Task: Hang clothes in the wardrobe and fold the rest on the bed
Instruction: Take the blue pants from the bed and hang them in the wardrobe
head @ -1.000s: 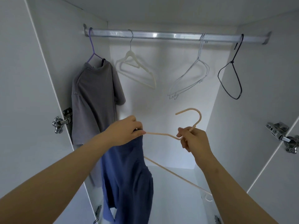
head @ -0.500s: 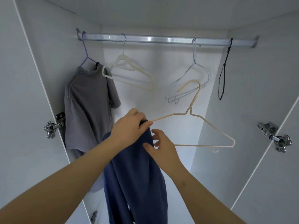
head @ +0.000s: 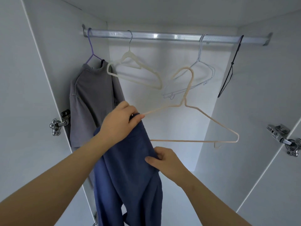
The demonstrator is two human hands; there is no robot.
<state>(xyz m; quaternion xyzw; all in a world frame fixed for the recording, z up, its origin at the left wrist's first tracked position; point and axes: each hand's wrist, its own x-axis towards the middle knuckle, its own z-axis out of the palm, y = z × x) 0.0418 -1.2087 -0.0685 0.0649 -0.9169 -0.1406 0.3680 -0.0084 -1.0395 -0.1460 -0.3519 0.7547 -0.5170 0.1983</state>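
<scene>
I stand at an open white wardrobe. My left hand point(head: 119, 123) pinches the left arm of a beige hanger point(head: 210, 118) together with the top of a blue garment point(head: 127, 176), which hangs down from that end. The hanger is upright in mid-air, its hook below the metal rail point(head: 162, 36). Lower down, my right hand point(head: 164, 160) grips a fold of the blue cloth at its right edge. A grey T-shirt point(head: 91, 101) hangs on a purple hanger point(head: 90, 49) at the rail's left end.
On the rail hang an empty cream hanger point(head: 135, 70), pale wire hangers point(head: 200, 70) and a black hanger point(head: 231, 69) at the right. Door hinges point(head: 283, 136) stick out on both sides. Free rail space lies between the cream and pale hangers.
My right hand let go of the beige hanger's neck and dropped to the blue cloth. The hanger swung upright and rose, held by the left hand alone.
</scene>
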